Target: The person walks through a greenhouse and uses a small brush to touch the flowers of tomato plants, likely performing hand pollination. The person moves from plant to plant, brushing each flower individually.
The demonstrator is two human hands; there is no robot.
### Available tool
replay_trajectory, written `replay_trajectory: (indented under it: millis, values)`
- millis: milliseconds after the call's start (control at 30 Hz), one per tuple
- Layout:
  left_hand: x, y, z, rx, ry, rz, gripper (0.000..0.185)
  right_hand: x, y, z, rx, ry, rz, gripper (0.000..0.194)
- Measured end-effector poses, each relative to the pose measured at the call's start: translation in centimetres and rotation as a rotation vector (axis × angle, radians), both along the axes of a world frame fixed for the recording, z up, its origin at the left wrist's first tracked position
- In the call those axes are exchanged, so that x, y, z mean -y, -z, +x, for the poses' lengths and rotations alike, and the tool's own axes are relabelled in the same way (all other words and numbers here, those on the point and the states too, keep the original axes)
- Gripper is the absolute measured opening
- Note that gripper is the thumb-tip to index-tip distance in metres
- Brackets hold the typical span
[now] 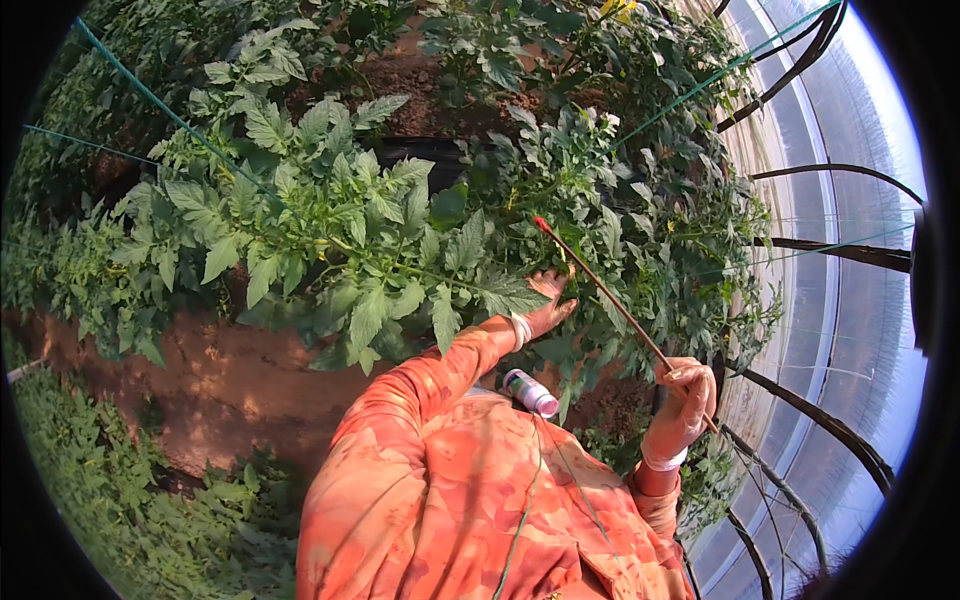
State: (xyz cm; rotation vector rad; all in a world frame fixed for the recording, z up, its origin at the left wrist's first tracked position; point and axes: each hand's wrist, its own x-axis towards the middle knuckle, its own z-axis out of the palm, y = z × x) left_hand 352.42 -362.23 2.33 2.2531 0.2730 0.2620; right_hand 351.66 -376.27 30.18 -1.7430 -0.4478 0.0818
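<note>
In my right hand (684,401) is a thin brown stick (618,305) with a red tip, possibly a small brush. It slants up and left, its tip in front of the tomato leaves. My left hand (551,304) reaches into a tomato plant (375,217); leaves partly cover its fingers, so what they grip cannot be told. White bands, perhaps cuffs of thin gloves, circle both wrists. A small labelled bottle (531,393) with pinkish liquid at its end hangs at my chest on a green cord (529,491).
Green support strings (172,112) run diagonally above the plants. Bare soil (240,382) lies along the row, with low leafy plants (150,495) at lower left. Dark curved poles (817,420) and plastic greenhouse sheeting (855,300) rise close on the right.
</note>
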Motion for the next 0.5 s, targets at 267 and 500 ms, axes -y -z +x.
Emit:
replay_trajectory:
  millis: [267,500]
  values:
    - [-0.1,0.1,-0.2,-0.031,0.048,0.007,0.059,-9.0,7.7,4.1,0.359,-0.411,-0.512,0.022]
    - [-0.2,0.0,-0.2,-0.034,0.053,0.009,0.06,-10.8,10.3,4.8,0.537,-0.409,-0.523,0.006]
